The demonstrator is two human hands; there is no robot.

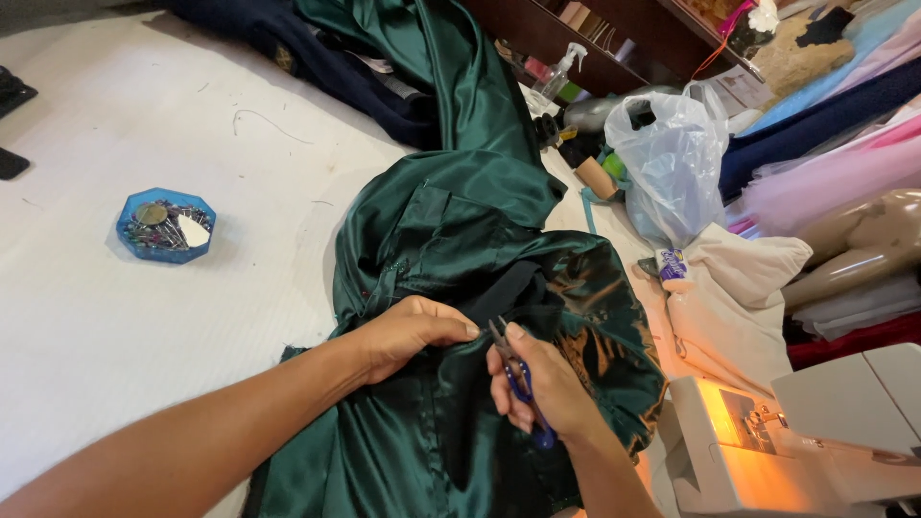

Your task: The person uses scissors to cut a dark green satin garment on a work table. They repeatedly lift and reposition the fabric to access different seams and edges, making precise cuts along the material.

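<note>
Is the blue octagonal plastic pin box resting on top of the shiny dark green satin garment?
No: the blue octagonal plastic pin box sits apart on the white table, left of the shiny dark green satin garment.

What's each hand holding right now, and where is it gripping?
The right hand holds small blue-handled thread snips by the handle. The left hand pinches a fold of the green satin garment beside the blades.

Crumpled dark green satin garment (451, 240) on white table; small blue-handled snips (518, 379) at its seam.
</note>
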